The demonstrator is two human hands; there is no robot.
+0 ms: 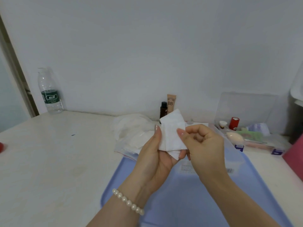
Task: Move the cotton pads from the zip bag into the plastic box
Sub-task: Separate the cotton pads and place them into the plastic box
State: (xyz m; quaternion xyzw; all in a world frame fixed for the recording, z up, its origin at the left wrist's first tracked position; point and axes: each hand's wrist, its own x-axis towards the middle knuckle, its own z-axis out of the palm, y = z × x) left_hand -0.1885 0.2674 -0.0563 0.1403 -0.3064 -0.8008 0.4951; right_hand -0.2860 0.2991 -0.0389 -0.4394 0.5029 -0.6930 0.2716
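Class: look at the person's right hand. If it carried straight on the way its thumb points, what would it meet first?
The right hand already pinches the white square cotton pads; going on leftward it would likely meet the left hand first, though depth is unclear.

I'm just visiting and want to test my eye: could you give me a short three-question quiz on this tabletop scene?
1. True or false: both hands hold the cotton pads.
2. Which wrist wears the pearl bracelet? A) left B) right
3. What letters are printed on the tan tube by the wall?

Key: 1. True: the left hand and right hand both grip them. 2. A. 3. BB.
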